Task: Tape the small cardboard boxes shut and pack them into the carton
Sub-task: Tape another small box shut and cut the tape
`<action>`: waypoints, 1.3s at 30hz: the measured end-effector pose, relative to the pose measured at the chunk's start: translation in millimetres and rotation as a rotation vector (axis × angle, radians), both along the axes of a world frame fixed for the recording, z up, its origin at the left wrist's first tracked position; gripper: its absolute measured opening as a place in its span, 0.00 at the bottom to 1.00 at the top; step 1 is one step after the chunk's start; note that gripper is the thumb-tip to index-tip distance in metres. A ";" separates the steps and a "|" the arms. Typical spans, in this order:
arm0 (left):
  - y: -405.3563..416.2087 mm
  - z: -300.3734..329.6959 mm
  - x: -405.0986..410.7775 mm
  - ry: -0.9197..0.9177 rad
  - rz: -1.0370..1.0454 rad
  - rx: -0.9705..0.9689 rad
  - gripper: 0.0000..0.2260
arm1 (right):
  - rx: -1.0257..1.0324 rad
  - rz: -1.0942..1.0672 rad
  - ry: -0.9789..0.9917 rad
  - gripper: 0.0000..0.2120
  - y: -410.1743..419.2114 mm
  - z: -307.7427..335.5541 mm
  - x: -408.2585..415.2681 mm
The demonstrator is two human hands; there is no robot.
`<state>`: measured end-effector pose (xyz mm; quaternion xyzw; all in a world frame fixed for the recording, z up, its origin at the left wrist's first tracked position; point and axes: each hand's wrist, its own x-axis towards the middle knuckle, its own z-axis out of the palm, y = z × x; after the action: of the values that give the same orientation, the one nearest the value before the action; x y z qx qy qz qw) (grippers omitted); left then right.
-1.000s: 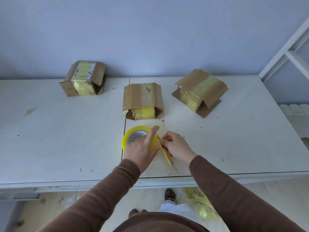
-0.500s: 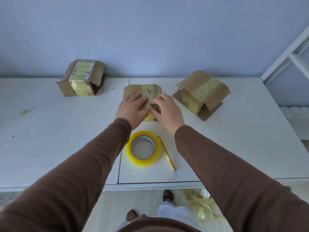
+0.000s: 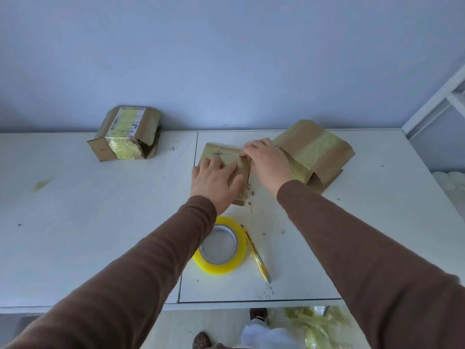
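So, early stage, nothing packed yet. Bottom of frame: floor w/ crumpled yellowish tape scraps (image 3: 319, 323) at lower right, person's shoes nearby. Lower center on the white table (image 3: 75, 248): yellow tape roll (image 3: 218, 245) lying flat, and a yellow pen-like cutter (image 3: 256, 255) just beside it on the right, neither in hand. Mid frame: both hands on the middle box (image 3: 226, 157). Left hand (image 3: 214, 180) lies flat over its near top, fingers spread and fairly straight, pressing the flaps down, not gripping. Right hand (image 3: 269, 162) covers the box's right top edge, fingers bent over it; can't tell if it's pinching a flap or just pressing. Looks like flaps are being held closed ahead of taping; no fresh strip visible on it. Further right, touching or just behind the right hand: right box (image 3: 317, 149), flaps up and splayed, clearly untaped. Upper left near the wall: left box (image 3: 125, 134), old yellowish tape + label on top, side flap gaping. No carton in view. Left to do, my guess: tape all 3, then pack.
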<state>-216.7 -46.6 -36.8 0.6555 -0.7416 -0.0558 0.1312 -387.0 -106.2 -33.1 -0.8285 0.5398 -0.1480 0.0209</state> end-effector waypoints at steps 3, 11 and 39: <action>-21.2 -0.4 16.2 0.125 0.033 -0.023 0.17 | 0.034 -0.051 -0.124 0.15 -3.1 3.9 16.8; -33.4 -14.5 36.4 0.334 -0.052 0.177 0.27 | 0.190 -0.072 -0.231 0.27 25.6 -37.9 32.1; -108.2 21.1 47.0 0.359 0.127 0.178 0.22 | 0.618 -0.978 -1.591 0.50 62.1 -26.8 67.8</action>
<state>-169.7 -154.8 -15.7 0.6896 -0.6556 -0.2285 0.2059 -319.2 -44.1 -59.9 -0.1305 0.6667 -0.5073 0.5302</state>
